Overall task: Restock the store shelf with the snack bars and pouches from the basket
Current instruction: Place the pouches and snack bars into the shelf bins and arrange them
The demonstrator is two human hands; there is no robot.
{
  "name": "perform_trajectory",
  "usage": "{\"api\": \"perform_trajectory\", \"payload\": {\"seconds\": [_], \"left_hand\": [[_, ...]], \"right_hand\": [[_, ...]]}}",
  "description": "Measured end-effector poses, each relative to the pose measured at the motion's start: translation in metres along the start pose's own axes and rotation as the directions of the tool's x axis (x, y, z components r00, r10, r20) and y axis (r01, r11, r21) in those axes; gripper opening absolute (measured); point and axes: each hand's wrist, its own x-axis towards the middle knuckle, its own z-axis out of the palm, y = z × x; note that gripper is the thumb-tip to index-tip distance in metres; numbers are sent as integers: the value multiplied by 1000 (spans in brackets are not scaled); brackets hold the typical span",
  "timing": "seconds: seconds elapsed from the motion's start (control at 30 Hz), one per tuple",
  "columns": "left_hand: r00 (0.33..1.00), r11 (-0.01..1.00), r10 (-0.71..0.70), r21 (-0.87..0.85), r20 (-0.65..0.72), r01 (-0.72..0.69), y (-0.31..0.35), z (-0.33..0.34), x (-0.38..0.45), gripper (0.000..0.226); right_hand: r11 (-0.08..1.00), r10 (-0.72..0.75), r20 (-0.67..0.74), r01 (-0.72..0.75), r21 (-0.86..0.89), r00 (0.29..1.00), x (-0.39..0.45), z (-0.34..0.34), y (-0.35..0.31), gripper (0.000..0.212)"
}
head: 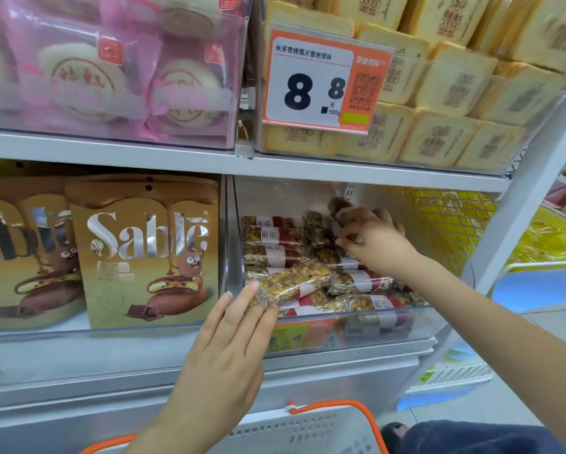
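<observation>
A clear shelf bin (406, 326) on the middle shelf holds several wrapped granola snack bars with red and white labels. My left hand (229, 342) pinches one granola bar (294, 281) by its near end, tilted over the bin's front left corner. My right hand (373, 240) reaches deep into the bin and grips another snack bar (339, 208) above the stacked bars at the back. The white basket (308, 430) with orange handles sits below, at the bottom edge of the view.
Brown "Sable" cookie pouches (147, 253) stand in the bin to the left. Above are pink wrapped pastries (111, 70) and yellow bread slices (455, 93) behind a price tag (321, 83). A white shelf post (530, 178) rises at right; a yellow mesh basket (550, 237) lies beyond.
</observation>
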Motion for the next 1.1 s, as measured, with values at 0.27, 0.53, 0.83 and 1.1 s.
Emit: {"api": "perform_trajectory", "payload": {"seconds": [0.27, 0.53, 0.83, 1.1], "left_hand": [[1000, 999, 0, 33, -15, 1, 0, 3, 1, 48], [999, 999, 4, 37, -40, -3, 2, 5, 0, 45], [998, 998, 1, 61, -62, 2, 1, 6, -1, 42], [996, 998, -15, 60, -83, 20, 2, 9, 0, 43]], "right_hand": [[869, -459, 482, 264, 419, 746, -16, 6, -47, 56], [926, -182, 115, 131, 354, 976, 24, -8, -40, 46], [-106, 193, 464, -452, 886, 864, 68, 6, -55, 43], [297, 226, 375, -430, 853, 899, 52, 10, -41, 26]]}}
